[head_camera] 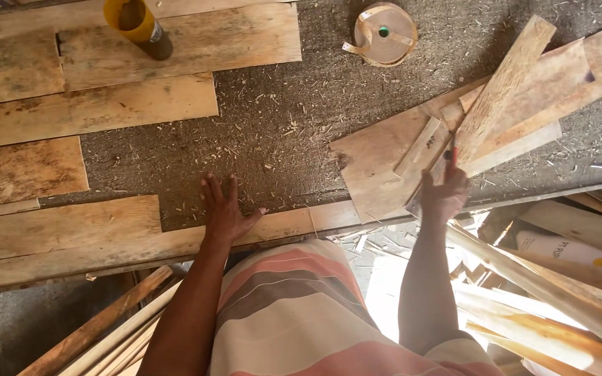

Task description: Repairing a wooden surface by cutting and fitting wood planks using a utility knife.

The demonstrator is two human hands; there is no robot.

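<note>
Head view: left hand (226,212) lies flat and empty on the bench (280,139); right hand (446,195) pinches a red pencil (453,150) over the plywood sheet (384,167), beside stacked offcuts (524,97). No mark shows yet; marking looks barely begun.

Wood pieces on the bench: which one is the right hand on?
The long narrow strip running diagonally atop the right-side stack; the right hand grips its lower end. The others lie untouched.
</note>
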